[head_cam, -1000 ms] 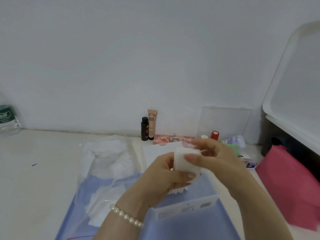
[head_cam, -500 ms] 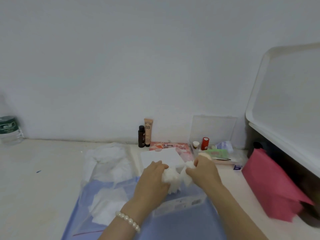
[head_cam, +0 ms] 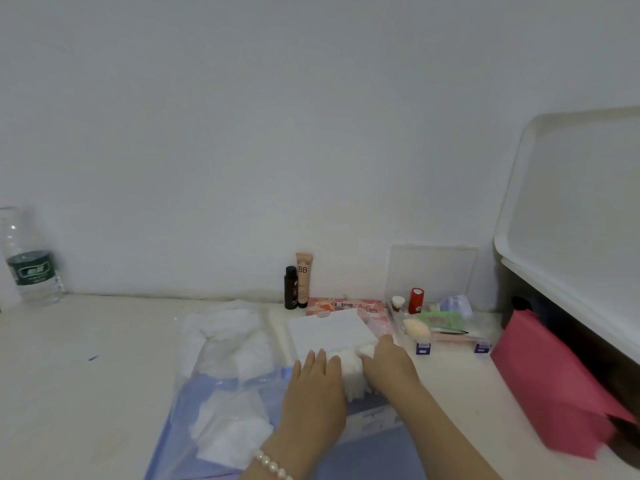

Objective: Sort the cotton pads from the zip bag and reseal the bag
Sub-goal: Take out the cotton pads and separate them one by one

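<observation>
Mid-task: both hands press a pad stack [head_cam: 353,375] on the table, next to a white box [head_cam: 332,332]. L hand [head_cam: 317,386] flattish, fingers straight; R hand [head_cam: 389,365] curled round the stack. Bag [head_cam: 221,358] w/ more pads lies left, apparently unsealed, so sorting & reseal remain.

My forearms are bare, with no sleeves showing on either one. Round my left wrist I wear a bracelet of small round white pearl beads [head_cam: 272,465], strung in a single row. My left hand [head_cam: 317,388] and right hand [head_cam: 389,367] carry no rings that I can make out.
</observation>
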The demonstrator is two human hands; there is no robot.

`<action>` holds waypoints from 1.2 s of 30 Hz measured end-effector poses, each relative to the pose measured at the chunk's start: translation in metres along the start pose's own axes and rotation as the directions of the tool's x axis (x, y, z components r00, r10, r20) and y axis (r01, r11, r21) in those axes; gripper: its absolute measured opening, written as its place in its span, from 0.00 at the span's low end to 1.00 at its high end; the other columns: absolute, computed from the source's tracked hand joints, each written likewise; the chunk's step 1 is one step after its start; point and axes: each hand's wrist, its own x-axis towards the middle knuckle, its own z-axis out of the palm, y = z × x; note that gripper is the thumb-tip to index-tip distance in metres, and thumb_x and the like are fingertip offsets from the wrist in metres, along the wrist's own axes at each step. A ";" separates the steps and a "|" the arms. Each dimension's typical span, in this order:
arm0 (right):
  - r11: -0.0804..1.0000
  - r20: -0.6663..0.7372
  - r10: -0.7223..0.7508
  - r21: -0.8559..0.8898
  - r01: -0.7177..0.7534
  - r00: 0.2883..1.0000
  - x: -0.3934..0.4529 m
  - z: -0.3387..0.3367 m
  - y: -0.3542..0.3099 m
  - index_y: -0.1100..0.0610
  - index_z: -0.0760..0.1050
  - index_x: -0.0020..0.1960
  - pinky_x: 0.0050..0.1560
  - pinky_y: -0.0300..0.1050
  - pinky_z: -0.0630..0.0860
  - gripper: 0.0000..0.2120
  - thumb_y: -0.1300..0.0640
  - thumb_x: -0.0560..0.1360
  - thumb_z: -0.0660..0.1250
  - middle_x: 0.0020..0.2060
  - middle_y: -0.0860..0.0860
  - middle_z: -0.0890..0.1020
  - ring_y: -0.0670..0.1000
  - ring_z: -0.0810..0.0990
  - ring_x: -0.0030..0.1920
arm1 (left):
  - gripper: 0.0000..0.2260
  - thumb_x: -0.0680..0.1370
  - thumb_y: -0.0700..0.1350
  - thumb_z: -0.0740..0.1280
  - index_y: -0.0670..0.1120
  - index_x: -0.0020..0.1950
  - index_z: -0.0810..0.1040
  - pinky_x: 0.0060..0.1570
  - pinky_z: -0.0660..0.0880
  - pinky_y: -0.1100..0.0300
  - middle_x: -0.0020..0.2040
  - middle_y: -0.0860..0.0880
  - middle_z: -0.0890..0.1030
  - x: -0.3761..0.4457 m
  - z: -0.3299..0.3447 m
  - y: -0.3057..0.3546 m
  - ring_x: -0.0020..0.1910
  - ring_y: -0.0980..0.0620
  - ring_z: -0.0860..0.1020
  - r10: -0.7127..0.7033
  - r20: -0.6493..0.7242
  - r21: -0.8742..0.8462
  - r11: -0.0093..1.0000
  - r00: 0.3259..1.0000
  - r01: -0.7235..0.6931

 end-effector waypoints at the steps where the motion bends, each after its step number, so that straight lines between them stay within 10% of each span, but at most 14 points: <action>1: 1.000 0.042 -0.009 0.028 0.007 0.999 0.001 -0.001 0.000 0.59 0.60 0.68 0.48 0.43 0.72 0.21 0.51 0.79 0.59 0.61 0.57 0.75 0.56 0.75 0.59 | 0.23 0.81 0.43 0.55 0.45 0.75 0.55 0.73 0.47 0.52 0.77 0.44 0.54 0.001 0.000 0.000 0.77 0.46 0.51 -0.006 0.002 0.014 1.000 1.000 0.006; 9: 0.972 0.174 -0.043 0.234 0.001 0.984 0.003 -0.007 0.001 0.60 0.65 0.64 0.44 0.43 0.72 0.16 0.55 0.78 0.58 0.48 0.53 0.73 0.52 0.72 0.47 | 0.24 0.79 0.43 0.57 0.45 0.74 0.56 0.74 0.48 0.52 0.77 0.44 0.55 0.005 0.002 -0.001 0.76 0.46 0.52 -0.011 0.014 -0.029 1.000 1.000 0.012; 20: 0.995 0.146 -0.093 -0.033 0.099 0.985 -0.006 -0.016 -0.001 0.62 0.69 0.64 0.57 0.44 0.72 0.15 0.58 0.80 0.57 0.60 0.58 0.75 0.55 0.75 0.59 | 0.26 0.82 0.51 0.52 0.46 0.78 0.47 0.73 0.38 0.47 0.78 0.49 0.45 0.023 -0.009 0.004 0.77 0.48 0.41 0.245 0.184 0.079 0.962 0.952 -0.262; 30: 1.000 -0.052 -0.003 -0.028 0.002 0.999 -0.001 -0.004 0.008 0.60 0.71 0.61 0.44 0.39 0.70 0.13 0.56 0.79 0.59 0.57 0.56 0.78 0.54 0.78 0.55 | 0.28 0.82 0.53 0.51 0.47 0.78 0.42 0.72 0.37 0.42 0.78 0.51 0.43 0.027 -0.009 0.003 0.77 0.47 0.40 0.209 0.300 0.061 0.969 0.931 -0.238; 36: 0.996 0.068 -0.085 0.022 0.084 0.994 0.002 -0.003 0.005 0.61 0.72 0.61 0.48 0.40 0.70 0.16 0.52 0.80 0.57 0.57 0.57 0.78 0.54 0.77 0.55 | 0.31 0.81 0.55 0.51 0.43 0.77 0.39 0.73 0.37 0.43 0.78 0.47 0.40 0.026 -0.007 0.006 0.76 0.47 0.38 0.156 0.320 0.106 0.974 0.934 -0.199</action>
